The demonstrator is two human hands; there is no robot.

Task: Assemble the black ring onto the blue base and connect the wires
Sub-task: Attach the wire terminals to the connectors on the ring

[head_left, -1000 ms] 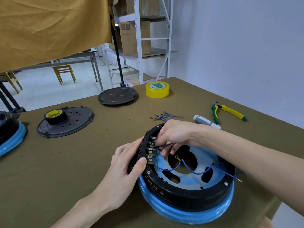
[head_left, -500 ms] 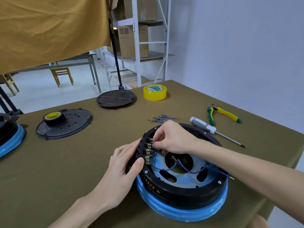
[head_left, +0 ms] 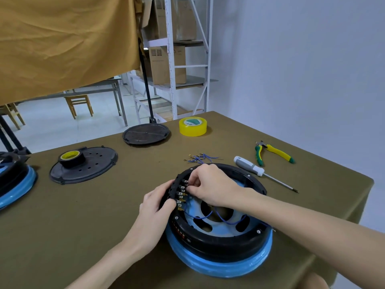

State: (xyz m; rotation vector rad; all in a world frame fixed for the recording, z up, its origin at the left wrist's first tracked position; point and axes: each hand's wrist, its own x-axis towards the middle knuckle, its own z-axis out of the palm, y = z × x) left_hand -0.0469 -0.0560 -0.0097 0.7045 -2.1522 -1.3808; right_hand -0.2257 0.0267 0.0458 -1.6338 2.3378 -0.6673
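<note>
Black ring [head_left: 218, 236] seated on blue base [head_left: 218, 265] near front right tabletop edge. Left hand [head_left: 155, 207] clamped on ring's left rim by terminal row [head_left: 180, 195]. Right hand [head_left: 210, 185] pinching at a terminal, held item hidden. Blue wires [head_left: 218, 217] thin, limp, likely kink-prone: best gripped at metal lugs. Ring rigid, probably hefty.

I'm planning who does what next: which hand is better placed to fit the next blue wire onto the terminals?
The right hand: its fingertips are already at the row of metal terminals inside the black ring, while the left hand grips the ring's outer edge.
</note>
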